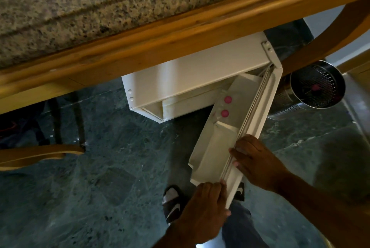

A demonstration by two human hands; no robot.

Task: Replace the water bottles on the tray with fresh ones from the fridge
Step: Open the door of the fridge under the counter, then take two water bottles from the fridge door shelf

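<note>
Both hands are being kept on the open fridge door point(268, 105): left hand point(204, 205) gripping its end, right hand point(258, 159) clasping its edge. Two pink-capped bottles point(226, 106) are being held in the door shelf.

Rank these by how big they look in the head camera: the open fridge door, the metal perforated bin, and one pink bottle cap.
1. Fridge door, largest as it looks, though it lies nearer the camera than the bin.
2. Metal perforated bin, partly hidden behind the door.
3. Pink bottle cap, smallest; the two caps look alike.
</note>
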